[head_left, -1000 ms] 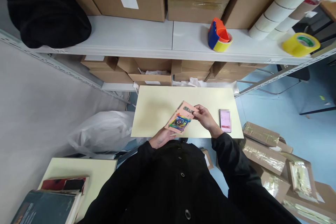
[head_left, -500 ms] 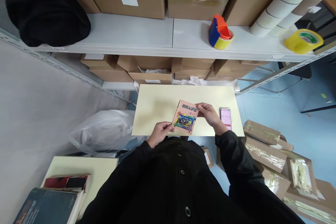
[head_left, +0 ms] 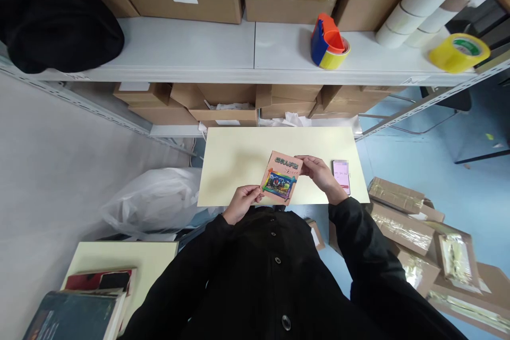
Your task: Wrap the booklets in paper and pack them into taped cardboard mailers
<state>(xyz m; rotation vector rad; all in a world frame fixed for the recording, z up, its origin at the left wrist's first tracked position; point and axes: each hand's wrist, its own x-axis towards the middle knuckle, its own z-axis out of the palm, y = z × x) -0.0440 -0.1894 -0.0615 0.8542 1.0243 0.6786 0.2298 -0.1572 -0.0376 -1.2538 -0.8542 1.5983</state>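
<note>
A thin pink book (head_left: pixel 281 178) with a colourful picture on its cover is held over the cream table (head_left: pixel 239 162), close to its near edge. My left hand (head_left: pixel 242 203) pinches the book's lower left corner. My right hand (head_left: pixel 321 175) grips its upper right edge with closed fingers. A phone (head_left: pixel 342 175) with a lit pink screen lies on the table just right of my right hand.
A white shelf (head_left: pixel 207 50) ahead carries cardboard boxes, an orange and blue tape dispenser (head_left: pixel 329 42), a yellow tape roll (head_left: pixel 458 52) and a black bundle (head_left: pixel 51 21). Taped parcels (head_left: pixel 402 223) lie on the blue floor at right. Books (head_left: pixel 83 303) are stacked at lower left, and a white bag (head_left: pixel 155 196) lies left of the table.
The book turned from a slanted, tipped pose to lie flatter and squarer toward me. My left hand shifted from under the book to its lower left corner.
</note>
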